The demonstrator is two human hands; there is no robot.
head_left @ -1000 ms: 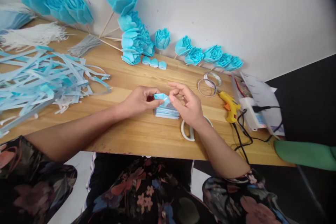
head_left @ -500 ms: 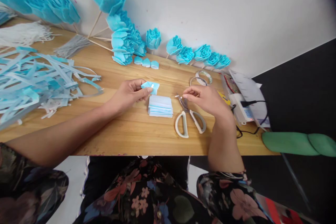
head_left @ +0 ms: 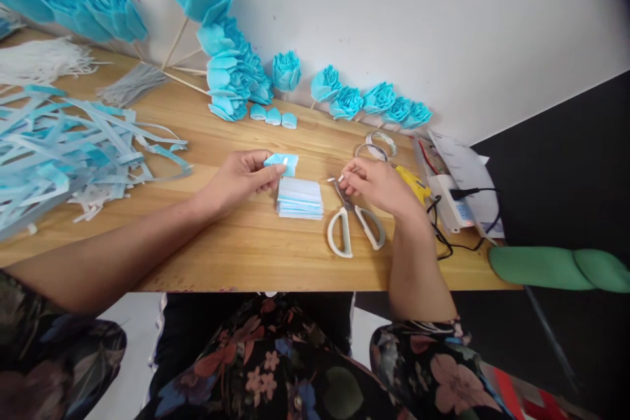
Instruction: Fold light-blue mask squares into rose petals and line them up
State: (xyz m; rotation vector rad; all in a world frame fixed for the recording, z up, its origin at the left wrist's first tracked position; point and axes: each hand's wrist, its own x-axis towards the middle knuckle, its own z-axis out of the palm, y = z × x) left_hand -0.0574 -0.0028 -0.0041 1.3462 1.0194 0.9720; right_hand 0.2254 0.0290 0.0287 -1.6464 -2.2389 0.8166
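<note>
My left hand [head_left: 249,175] pinches a small folded piece of light-blue fabric [head_left: 290,163] between thumb and fingers; a short white strip shows on it. Just below that lies a neat stack of pale blue and white fabric pieces [head_left: 300,199]. Above the scissors [head_left: 348,207], my right hand [head_left: 367,182] has its fingers pinched together, with a tiny white strip [head_left: 340,178] at the fingertips. The scissors rest on the table with white handles toward me and blades partly under the hand. Another little white bit sits by their tips.
Blue fabric flowers [head_left: 285,71] line the wall, with three small folded blue pieces [head_left: 273,116] before them. Cut strips [head_left: 93,151] heap at left. Tape rolls [head_left: 381,144], a yellow glue gun [head_left: 412,184], a power strip [head_left: 450,203] and black cord are at right.
My right hand has shifted slightly left, and the white strip at its fingertips has moved a little. More of the yellow glue gun shows. My left hand still holds the blue fabric piece.
</note>
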